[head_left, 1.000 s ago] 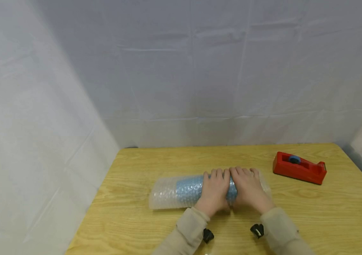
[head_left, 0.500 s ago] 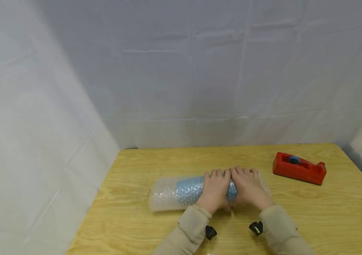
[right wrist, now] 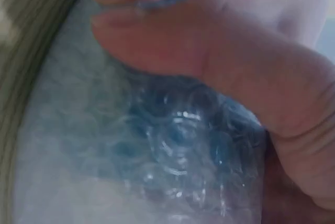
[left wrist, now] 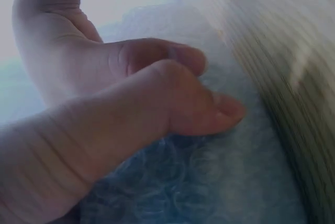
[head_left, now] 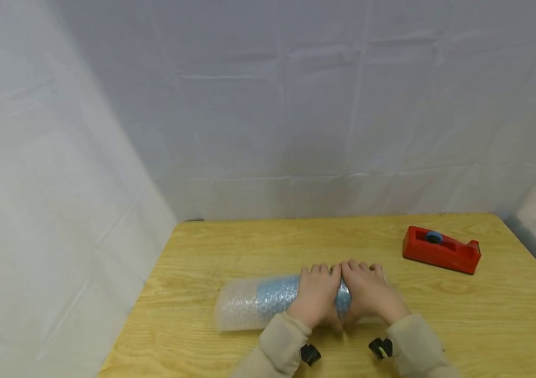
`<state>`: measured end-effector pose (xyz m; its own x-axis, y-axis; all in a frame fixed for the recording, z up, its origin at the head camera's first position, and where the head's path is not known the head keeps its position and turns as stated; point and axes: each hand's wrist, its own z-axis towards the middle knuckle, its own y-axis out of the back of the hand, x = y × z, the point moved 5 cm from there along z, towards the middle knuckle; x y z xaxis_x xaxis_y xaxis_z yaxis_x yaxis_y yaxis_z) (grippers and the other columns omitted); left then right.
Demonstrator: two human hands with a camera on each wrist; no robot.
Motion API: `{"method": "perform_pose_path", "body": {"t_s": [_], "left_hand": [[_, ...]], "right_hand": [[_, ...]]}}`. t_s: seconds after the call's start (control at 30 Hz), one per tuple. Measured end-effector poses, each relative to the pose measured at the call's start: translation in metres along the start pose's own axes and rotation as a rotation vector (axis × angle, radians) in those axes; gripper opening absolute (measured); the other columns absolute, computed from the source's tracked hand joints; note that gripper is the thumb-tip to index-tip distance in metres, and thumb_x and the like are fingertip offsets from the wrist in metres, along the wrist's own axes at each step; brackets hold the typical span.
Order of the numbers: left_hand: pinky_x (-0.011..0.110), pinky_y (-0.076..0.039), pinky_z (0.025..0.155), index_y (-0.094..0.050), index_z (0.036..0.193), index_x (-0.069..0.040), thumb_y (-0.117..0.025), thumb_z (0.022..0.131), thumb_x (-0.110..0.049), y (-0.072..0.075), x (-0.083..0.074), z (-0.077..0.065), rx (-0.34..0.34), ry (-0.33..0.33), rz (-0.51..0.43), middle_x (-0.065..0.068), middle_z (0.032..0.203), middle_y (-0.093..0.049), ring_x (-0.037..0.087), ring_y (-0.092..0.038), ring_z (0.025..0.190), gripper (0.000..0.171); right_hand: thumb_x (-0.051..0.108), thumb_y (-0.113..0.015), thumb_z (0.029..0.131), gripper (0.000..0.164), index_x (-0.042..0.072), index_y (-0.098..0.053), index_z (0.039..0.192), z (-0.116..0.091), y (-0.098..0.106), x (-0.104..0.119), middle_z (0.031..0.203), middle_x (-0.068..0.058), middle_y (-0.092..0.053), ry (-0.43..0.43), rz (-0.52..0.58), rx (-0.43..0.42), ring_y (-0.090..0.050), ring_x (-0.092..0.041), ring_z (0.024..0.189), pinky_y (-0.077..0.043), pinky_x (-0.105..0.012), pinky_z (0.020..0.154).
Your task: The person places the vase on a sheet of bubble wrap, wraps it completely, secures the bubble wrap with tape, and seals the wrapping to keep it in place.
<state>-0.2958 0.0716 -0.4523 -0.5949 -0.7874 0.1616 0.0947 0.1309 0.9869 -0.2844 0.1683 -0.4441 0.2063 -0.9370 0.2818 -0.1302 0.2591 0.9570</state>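
Observation:
A roll of clear bubble wrap point(head_left: 238, 307) lies lengthwise across the wooden table, with something blue point(head_left: 277, 296) showing through its middle. My left hand point(head_left: 317, 296) grips the roll from above, fingers over the far side and thumb on the near side. Right beside it, my right hand point(head_left: 367, 294) holds the roll the same way, covering much of its right end. In the left wrist view both thumbs press side by side on the bubble wrap point(left wrist: 172, 182). The right wrist view shows a thumb point(right wrist: 157, 41) against the bubbled surface. What the blue thing is cannot be told.
A red tape dispenser point(head_left: 441, 251) with a blue-cored roll stands at the back right of the wooden table point(head_left: 178, 273). White sheeting point(head_left: 268, 131) hangs behind and along the left side. A small black device sits at each wrist.
Both hands have drawn the wrapped roll a little towards the person, lower in the head view. Their grip looks the same, and the tape dispenser stays in place.

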Motion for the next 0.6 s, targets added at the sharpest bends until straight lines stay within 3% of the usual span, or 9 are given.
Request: {"method": "perform_pose_path", "body": {"t_s": [0.1, 0.2, 0.6], "left_hand": [[0.04, -0.047, 0.088, -0.045, 0.141, -0.021, -0.087, 0.041, -0.075, -0.001, -0.002, -0.007, 0.05, 0.003, -0.041, 0.003, 0.12, -0.061, 0.02, -0.056, 0.109, 0.121], [0.041, -0.047, 0.09, -0.045, 0.141, -0.021, -0.088, 0.04, -0.073, -0.001, -0.004, -0.012, 0.069, 0.004, -0.07, 0.003, 0.12, -0.06, 0.02, -0.056, 0.109, 0.121], [0.04, -0.046, 0.086, -0.048, 0.135, -0.02, -0.091, 0.04, -0.068, -0.001, -0.002, -0.011, 0.046, -0.006, -0.111, 0.002, 0.11, -0.061, 0.019, -0.056, 0.102, 0.115]], "right_hand": [[0.031, -0.1, 0.038, 0.101, 0.01, -0.055, 0.127, -0.006, -0.002, 0.004, 0.126, -0.009, -0.056, 0.004, 0.052, 0.059, -0.051, -0.036, 0.113, -0.026, -0.067, 0.098], [0.03, -0.099, 0.038, 0.1, 0.009, -0.055, 0.126, -0.011, -0.002, 0.006, 0.124, -0.008, -0.056, 0.027, 0.07, 0.066, -0.052, -0.034, 0.11, -0.028, -0.067, 0.096], [0.033, -0.098, 0.039, 0.099, 0.007, -0.056, 0.125, -0.012, -0.001, 0.004, 0.124, -0.009, -0.059, 0.072, 0.087, 0.047, -0.054, -0.033, 0.113, -0.024, -0.069, 0.1]]}}
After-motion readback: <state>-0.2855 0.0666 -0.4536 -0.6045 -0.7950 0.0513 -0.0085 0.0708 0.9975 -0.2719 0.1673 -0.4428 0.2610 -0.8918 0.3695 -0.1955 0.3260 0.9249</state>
